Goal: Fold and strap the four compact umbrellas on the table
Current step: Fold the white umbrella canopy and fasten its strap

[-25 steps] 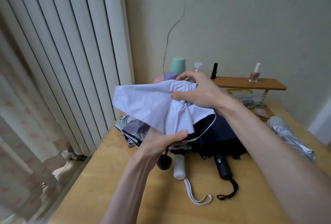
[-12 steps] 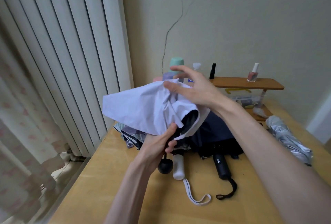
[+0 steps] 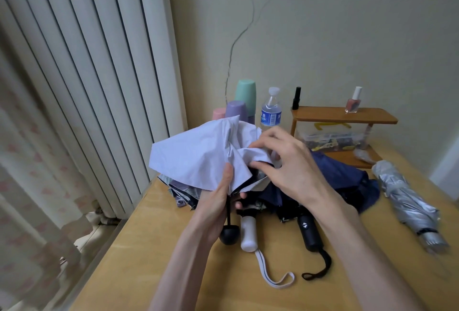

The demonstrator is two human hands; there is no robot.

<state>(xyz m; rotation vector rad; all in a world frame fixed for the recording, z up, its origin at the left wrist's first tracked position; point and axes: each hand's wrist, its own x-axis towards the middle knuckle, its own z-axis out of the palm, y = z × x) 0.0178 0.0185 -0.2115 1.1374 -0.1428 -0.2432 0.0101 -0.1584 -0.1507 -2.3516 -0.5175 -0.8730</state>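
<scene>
A pale lilac umbrella (image 3: pixel 196 154) with a black lining and a round black handle hangs above the table. My left hand (image 3: pixel 218 201) grips it near the shaft, thumb up on the cloth. My right hand (image 3: pixel 285 164) pinches a fold of its canopy at the top right. Under it lie a patterned umbrella (image 3: pixel 183 192) with a white handle (image 3: pixel 248 235) and a navy umbrella (image 3: pixel 347 179) with a black handle (image 3: pixel 309 233). A silver umbrella (image 3: pixel 407 203) lies loosely bundled at the right.
At the back of the wooden table (image 3: pixel 154 248) stand pastel cups (image 3: pixel 244 94), a water bottle (image 3: pixel 270 109) and a small wooden shelf (image 3: pixel 345 115) with nail polish over a clear box. White vertical blinds and a curtain hang on the left.
My right hand has dropped from the top of the canopy to a fold lower down and nearer me. The lilac cloth has bunched together more. My left hand keeps its grip.
</scene>
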